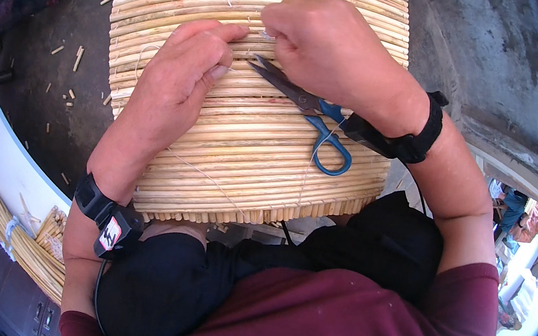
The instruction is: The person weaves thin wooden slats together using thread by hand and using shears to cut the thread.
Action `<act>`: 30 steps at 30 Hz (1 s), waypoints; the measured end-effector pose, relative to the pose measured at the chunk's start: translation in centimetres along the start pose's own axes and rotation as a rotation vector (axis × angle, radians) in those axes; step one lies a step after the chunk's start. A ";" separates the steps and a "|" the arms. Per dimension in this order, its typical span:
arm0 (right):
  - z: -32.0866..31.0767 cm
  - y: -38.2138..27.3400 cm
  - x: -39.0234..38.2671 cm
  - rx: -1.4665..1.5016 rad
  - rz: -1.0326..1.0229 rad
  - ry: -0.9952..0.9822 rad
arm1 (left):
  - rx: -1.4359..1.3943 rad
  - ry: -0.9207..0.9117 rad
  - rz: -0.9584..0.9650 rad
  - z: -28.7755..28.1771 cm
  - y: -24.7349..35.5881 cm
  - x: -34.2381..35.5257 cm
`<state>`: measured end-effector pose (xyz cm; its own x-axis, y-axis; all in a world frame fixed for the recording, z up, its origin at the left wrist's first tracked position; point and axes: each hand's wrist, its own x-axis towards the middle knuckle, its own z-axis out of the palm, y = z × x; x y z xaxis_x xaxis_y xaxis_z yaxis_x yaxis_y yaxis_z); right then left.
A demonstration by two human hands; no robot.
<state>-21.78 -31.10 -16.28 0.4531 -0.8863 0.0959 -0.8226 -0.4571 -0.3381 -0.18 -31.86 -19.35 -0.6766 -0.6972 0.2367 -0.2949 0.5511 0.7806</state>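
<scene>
Stick mat (251,148): cut off at top.
Scissors (306,100): partly covered by wrist strap (422,138).
Right hand (314,40): curled over hidden fingertips.

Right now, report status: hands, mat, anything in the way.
Left hand half curled; right hand closed, contents unclear. Stalk mat spread beneath both. Scissors lie on mat, close by right hand, possibly in the way.

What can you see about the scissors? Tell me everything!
The scissors have dark, metal-looking blades and blue handles that look like plastic. One handle loop shows whole; the other is partly hidden below the right wrist. They lie aslant on the mat of pale sticks, tips pointing up and left, slightly apart. A thin thread crosses the visible loop. Whether the right hand touches them, I can't tell.
</scene>
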 end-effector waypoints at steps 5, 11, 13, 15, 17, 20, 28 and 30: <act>0.2 -2.4 0.5 -0.124 -0.070 -0.050 | -0.056 0.002 -0.070 0.0 0.2 -0.2; -0.5 0.2 -0.2 0.025 0.081 -0.033 | -0.059 0.003 -0.048 0.0 0.0 -0.2; -0.4 1.2 -0.6 0.194 0.140 -0.015 | -0.046 -0.031 -0.057 -0.1 -0.1 -0.3; -0.1 1.8 -1.1 0.377 0.266 -0.027 | -0.036 -0.024 -0.042 -0.1 0.0 -0.3; 0.2 2.2 -1.0 0.393 0.198 0.018 | -0.031 -0.009 -0.035 -0.1 0.0 -0.2; 0.4 2.7 -0.6 0.387 0.142 0.048 | -0.020 -0.044 -0.062 -0.2 0.1 -0.2; 0.2 2.2 -0.3 0.350 0.124 0.024 | 0.007 -0.047 -0.060 -0.2 0.1 -0.2; -0.1 2.2 -0.2 0.360 0.177 -0.064 | 0.027 -0.029 -0.024 -0.1 0.1 -0.1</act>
<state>-23.72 -31.91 -16.91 0.3453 -0.9373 -0.0481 -0.7219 -0.2325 -0.6518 -0.05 -31.75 -19.27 -0.6882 -0.6971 0.2013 -0.3288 0.5469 0.7699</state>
